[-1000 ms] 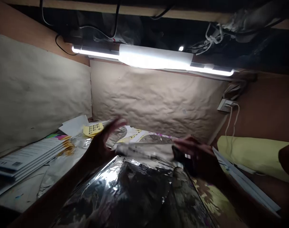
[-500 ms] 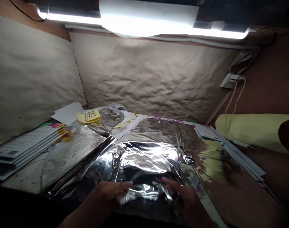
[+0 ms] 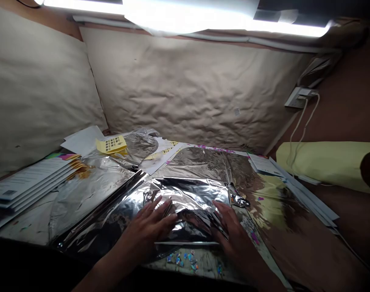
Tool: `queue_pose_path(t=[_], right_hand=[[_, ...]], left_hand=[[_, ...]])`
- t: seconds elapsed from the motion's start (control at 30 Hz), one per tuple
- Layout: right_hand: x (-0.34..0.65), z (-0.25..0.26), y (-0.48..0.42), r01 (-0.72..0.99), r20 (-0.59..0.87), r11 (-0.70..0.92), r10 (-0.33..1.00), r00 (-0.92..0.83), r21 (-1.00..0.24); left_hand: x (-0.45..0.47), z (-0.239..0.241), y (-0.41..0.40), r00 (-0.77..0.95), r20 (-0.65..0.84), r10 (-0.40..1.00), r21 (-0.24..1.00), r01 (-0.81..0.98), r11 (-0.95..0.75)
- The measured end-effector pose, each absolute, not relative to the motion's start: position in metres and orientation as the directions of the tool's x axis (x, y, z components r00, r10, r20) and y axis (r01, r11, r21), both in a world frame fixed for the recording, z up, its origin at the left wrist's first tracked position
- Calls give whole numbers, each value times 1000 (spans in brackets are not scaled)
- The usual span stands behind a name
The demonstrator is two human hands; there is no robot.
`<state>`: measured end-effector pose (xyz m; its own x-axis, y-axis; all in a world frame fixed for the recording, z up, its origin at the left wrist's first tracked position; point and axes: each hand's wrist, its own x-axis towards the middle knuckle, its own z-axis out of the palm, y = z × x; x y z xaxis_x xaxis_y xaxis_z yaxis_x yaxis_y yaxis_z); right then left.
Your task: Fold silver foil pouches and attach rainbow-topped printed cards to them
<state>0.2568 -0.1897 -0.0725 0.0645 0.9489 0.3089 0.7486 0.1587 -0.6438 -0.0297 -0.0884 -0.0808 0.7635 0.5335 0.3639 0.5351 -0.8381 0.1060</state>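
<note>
A crinkled silver foil sheet (image 3: 188, 194), folded over on itself, lies on the table in front of me. My left hand (image 3: 150, 223) rests flat on its near left part, fingers spread. My right hand (image 3: 232, 229) lies flat on its near right part, fingers stretched forward. Both palms press the foil down; neither holds anything. Just before my hands, small shiny blue flecks (image 3: 185, 259) sit on the foil's near strip.
More foil sheets (image 3: 90, 190) spread to the left and right. A stack of printed booklets (image 3: 26, 186) lies at far left, yellow sticker sheets (image 3: 112, 144) and white papers behind. A yellow paper roll (image 3: 321, 162) and a wall socket (image 3: 297, 97) are at right.
A second ago my hands held the foil's edge up in the air. They brought it down toward me, and now both lie flat on the folded foil a little farther forward.
</note>
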Motion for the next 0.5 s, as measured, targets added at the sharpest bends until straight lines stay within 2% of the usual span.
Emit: queue_pose_path(t=[0.07,0.17,0.23,0.3,0.33,0.4,0.5], right_hand=[[256,-76,-200,761,322,176,946,45,-624],[259,-87,-223,811,368,190,929,34,-553],[264,-93,-239,876,488,251,873,-21,-411],[272,-92,-249,907,580,369,792,-193,-202],[276,-88,-251,894,582,435,757,-298,-108],[282,-79,-248,844,485,536,736,-471,6],[280,-66,-238,787,360,616,726,-586,38]], left_hand=[[-37,-80,-92,816,251,520,141,501,-854],[-49,-75,-107,841,166,515,206,481,-852],[-56,-70,-117,866,132,482,232,446,-865],[-60,-66,-123,881,83,465,245,434,-867],[-60,-65,-124,880,57,471,250,445,-860],[-60,-65,-124,876,12,482,254,464,-849],[-60,-65,-124,878,-21,478,235,469,-852]])
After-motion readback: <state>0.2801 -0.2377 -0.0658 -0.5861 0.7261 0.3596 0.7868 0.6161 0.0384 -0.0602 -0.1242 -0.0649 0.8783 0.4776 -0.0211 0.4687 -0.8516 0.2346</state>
